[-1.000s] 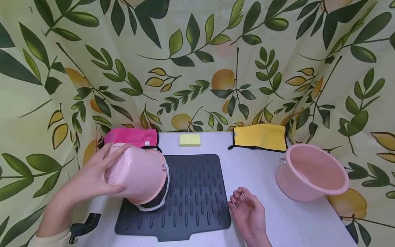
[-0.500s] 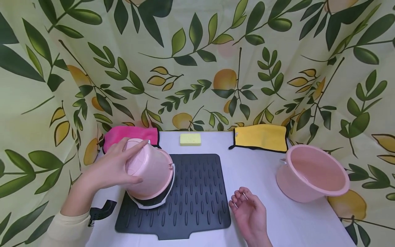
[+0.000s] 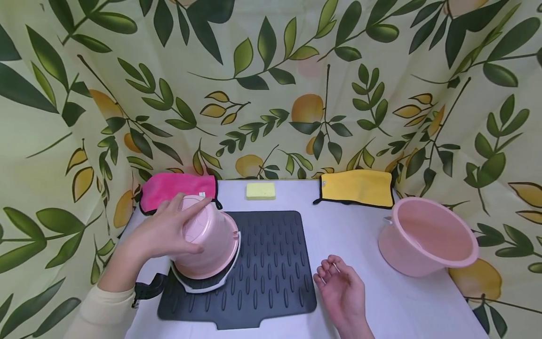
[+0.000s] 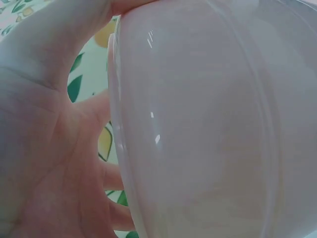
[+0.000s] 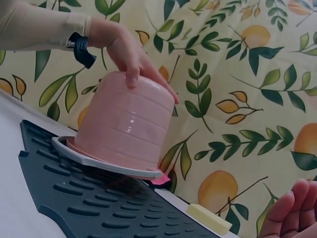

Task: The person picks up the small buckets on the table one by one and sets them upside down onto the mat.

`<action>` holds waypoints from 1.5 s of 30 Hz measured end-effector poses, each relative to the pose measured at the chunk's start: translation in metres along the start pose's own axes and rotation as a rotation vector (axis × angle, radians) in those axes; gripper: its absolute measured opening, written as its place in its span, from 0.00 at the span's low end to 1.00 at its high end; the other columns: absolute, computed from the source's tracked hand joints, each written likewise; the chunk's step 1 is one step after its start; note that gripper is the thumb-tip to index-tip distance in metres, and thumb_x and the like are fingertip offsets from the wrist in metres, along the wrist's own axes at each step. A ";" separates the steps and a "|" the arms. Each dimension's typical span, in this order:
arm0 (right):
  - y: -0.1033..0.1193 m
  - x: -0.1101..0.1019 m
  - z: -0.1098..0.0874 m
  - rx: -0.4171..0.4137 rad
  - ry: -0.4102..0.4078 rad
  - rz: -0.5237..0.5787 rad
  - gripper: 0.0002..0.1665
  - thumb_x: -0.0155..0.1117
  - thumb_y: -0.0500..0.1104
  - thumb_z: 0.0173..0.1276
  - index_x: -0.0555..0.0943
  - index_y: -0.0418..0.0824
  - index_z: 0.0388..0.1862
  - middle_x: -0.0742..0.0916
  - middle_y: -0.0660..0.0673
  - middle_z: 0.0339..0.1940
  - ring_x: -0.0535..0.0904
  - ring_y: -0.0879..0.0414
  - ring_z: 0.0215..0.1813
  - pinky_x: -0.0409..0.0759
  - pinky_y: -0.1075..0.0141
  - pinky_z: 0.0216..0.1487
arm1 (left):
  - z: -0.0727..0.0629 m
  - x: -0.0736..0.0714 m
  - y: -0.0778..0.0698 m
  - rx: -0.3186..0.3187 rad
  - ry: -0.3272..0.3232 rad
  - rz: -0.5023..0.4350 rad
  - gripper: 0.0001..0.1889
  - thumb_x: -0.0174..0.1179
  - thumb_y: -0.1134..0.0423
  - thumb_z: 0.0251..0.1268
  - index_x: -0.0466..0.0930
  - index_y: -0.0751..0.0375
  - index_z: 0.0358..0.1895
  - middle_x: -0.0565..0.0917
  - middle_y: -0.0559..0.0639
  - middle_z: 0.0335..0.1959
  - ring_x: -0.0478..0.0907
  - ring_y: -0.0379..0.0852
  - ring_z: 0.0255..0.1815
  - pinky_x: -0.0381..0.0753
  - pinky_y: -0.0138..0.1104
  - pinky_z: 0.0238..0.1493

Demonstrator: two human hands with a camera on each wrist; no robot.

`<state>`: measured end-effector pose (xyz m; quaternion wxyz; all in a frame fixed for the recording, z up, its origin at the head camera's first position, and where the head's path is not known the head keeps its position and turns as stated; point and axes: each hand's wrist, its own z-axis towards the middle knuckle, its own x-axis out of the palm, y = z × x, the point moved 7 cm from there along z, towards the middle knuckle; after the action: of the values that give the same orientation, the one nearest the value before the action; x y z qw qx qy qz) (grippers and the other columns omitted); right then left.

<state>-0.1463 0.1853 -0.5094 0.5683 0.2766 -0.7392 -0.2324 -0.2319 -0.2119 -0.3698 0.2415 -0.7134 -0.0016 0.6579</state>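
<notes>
Pink bucket upturned over the mat, left grip pinching its base, right grip loose beside the mat; I judge inversion done, release pending.

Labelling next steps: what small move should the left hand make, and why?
Probably settle the inverted pink plastic bucket squarely on the dark grey ridged mat: the left hand grips its base, and its mouth faces down over the mat.
</notes>
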 end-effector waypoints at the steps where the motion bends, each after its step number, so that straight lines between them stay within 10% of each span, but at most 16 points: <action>1: 0.000 0.000 0.000 0.001 -0.002 -0.001 0.17 0.43 0.49 0.90 0.79 0.46 0.46 0.78 0.49 0.40 0.73 0.55 0.44 0.76 0.63 0.50 | 0.000 0.001 0.000 0.001 0.002 0.001 0.58 0.80 0.38 0.47 0.62 0.32 0.87 0.58 0.75 0.81 0.55 0.88 0.76 0.77 0.77 0.51; 29: 0.019 -0.004 0.003 -0.079 0.071 0.059 0.22 0.37 0.44 0.90 0.81 0.43 0.45 0.81 0.47 0.40 0.77 0.51 0.48 0.79 0.62 0.53 | 0.007 0.015 -0.007 -0.026 -0.020 0.068 0.58 0.79 0.36 0.45 0.64 0.36 0.86 0.57 0.77 0.82 0.54 0.89 0.77 0.72 0.81 0.57; 45: 0.030 -0.018 0.005 -0.084 -0.073 0.030 0.17 0.42 0.48 0.89 0.79 0.44 0.48 0.80 0.48 0.44 0.75 0.53 0.52 0.78 0.62 0.56 | 0.012 0.021 -0.005 -0.032 -0.013 0.070 0.56 0.78 0.35 0.47 0.65 0.36 0.86 0.57 0.77 0.83 0.51 0.90 0.78 0.61 0.85 0.62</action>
<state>-0.1524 0.2200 -0.5035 0.5553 0.2329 -0.7532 -0.2647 -0.2384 -0.1963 -0.3880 0.2069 -0.7124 0.0110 0.6705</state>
